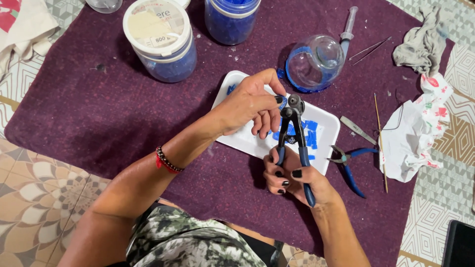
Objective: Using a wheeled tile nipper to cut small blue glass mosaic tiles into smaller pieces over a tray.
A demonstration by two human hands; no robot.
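Observation:
My right hand (291, 179) grips the blue handles of black wheeled nippers (293, 129), whose head points up and away from me. My left hand (252, 105) pinches a small blue glass piece (282, 103) right at the nippers' jaws. Both hands hover over a white rectangular tray (328, 129) that carries several cut blue pieces (310, 132). The tray rests on a dark purple cloth (99, 118).
Two plastic jars of blue material (166, 42) (231, 20) stand at the back. A clear glass bowl (314, 63), a syringe (348, 28) and tweezers (368, 49) lie behind the tray. Blue-handled pliers (349, 165), a thin stick (380, 138), crumpled paper (415, 133) and a rag (420, 42) sit to the right.

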